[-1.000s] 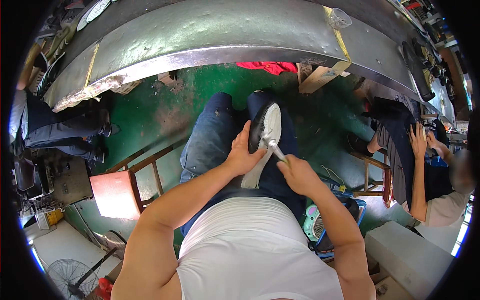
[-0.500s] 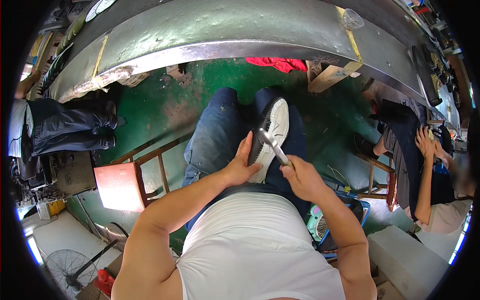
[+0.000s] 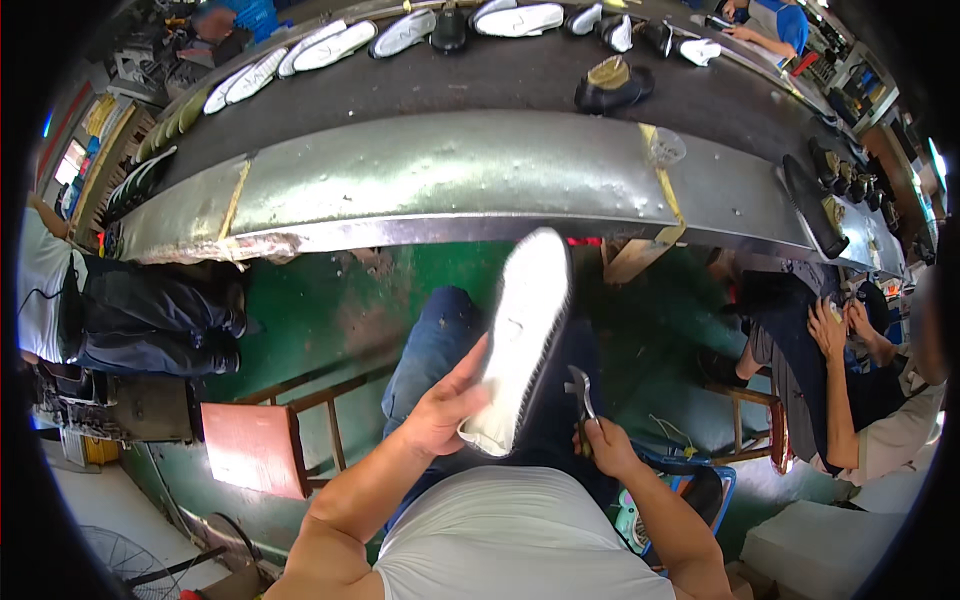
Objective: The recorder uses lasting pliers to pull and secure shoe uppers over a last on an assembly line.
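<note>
My left hand (image 3: 447,412) grips one end of a shoe (image 3: 532,325), raised off my lap. Its white underside faces up, and a dark, pleated edge of the upper runs along the right side. To the right of it, lower down, my right hand (image 3: 612,450) is closed round the handle of a pair of lasting pliers (image 3: 580,387). Their curved silver head points away from me and is apart from the shoe. My fingers hide most of the handles.
A metal-edged workbench (image 3: 400,185) spans the front, with a row of shoes (image 3: 330,48) along its far side and a dark shoe (image 3: 612,88) nearer. A reddish stool (image 3: 252,448) stands left. Co-workers sit at right (image 3: 840,345) and stand at left (image 3: 150,310).
My left hand has lifted the shoe off my lap and turned it. My right hand has drawn the pliers away from it, down and right. The view has tilted up, showing more of the bench.
</note>
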The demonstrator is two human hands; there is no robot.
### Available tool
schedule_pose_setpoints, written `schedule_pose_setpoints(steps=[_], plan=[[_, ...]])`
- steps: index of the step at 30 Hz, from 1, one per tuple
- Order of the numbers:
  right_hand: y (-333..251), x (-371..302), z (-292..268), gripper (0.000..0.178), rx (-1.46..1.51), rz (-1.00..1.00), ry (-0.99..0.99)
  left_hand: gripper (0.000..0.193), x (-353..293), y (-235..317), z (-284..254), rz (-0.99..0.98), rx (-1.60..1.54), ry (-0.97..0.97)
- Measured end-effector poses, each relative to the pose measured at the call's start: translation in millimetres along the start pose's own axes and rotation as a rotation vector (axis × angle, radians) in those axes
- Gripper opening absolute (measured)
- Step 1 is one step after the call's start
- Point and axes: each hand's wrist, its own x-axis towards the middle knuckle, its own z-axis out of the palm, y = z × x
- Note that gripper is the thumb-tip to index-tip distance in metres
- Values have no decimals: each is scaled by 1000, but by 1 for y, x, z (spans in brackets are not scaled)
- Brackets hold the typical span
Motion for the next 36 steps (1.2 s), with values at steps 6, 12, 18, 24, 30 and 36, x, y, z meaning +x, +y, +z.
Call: schedule_pose_setpoints(steps=[6,12,18,24,30,36], plan=[[-60,-20,-10,39,-851,-109,-49,70,63,57,33,29,-83,-44],[-50,-43,-8,45,-1000,-307,25,73,90,58,53,84,-143,-4],[-71,-26,-12,43,-924,-408,57,73,97,68,48,48,-163,-41],[-137,13,-28,36,-792,-530,96,72,109,85,56,14,-156,-50],[-191,67,-67,29,-718,-740,274,67,163,104,43,24,16,-14],[-265,97,-96,32,-642,-962,446,70,229,134,59,100,135,-32]])
